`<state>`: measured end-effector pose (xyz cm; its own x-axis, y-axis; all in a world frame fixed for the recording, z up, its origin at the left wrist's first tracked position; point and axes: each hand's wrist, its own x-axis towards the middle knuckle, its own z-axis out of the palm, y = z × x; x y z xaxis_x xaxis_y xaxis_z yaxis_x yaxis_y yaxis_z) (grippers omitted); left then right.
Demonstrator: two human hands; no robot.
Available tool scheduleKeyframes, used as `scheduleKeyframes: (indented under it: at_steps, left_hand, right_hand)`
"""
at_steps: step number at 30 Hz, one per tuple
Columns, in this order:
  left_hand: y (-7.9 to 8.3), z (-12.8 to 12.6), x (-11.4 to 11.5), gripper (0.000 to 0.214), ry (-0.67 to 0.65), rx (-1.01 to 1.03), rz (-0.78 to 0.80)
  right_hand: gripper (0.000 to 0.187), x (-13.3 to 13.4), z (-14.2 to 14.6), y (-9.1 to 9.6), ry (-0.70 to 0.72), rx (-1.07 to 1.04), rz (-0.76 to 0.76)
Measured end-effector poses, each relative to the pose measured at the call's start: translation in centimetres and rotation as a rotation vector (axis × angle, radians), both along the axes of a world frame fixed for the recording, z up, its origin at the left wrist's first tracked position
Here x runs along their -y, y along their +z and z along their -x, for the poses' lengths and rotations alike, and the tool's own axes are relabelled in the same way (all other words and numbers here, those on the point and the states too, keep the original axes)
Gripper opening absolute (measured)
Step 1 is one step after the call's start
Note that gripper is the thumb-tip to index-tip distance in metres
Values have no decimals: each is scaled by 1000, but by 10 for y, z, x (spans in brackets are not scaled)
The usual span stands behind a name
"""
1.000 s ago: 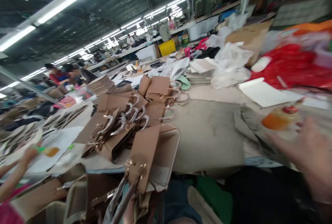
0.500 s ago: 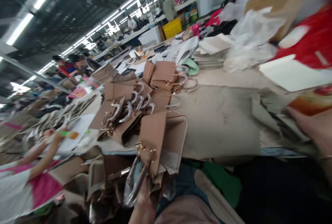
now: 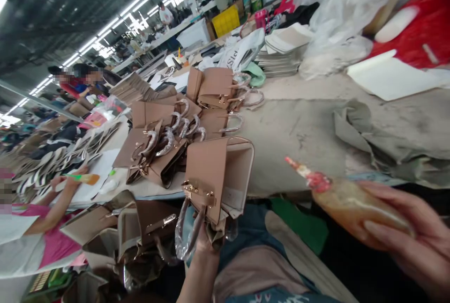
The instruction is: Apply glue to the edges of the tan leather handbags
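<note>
Left hand grips the wrapped handle of a tan handbag propped at the worktop edge. Right hand, well apart at lower right, is closed around an amber squeeze bottle, nozzle pointing towards the bag.

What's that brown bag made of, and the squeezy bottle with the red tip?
The tan handbag looks like smooth matte leather or faux leather, with shiny gold metal clasps and a handle wrapped in clear plastic film. The bottle seems soft translucent plastic, with amber liquid showing through.
</note>
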<state>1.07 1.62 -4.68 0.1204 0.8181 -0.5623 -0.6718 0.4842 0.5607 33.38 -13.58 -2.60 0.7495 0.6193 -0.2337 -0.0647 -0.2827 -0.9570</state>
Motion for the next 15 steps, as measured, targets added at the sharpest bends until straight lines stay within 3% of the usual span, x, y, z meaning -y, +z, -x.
scheduleKeyframes:
  at_steps: [3,7,12,15]
  left_hand:
    - [-8,1,3,30,3,-8,-33]
    - [-23,4,6,33,0,-6,-69]
    - [-34,11,8,31,-37,1,-110]
    - [-32,14,7,27,-69,36,-110]
  right_hand:
    - [49,26,34,-5,88,-394,-18]
    - [59,51,61,-8,40,-772,17]
    - [63,62,96,4,57,-822,-25]
    - [57,57,101,7,89,-690,-56]
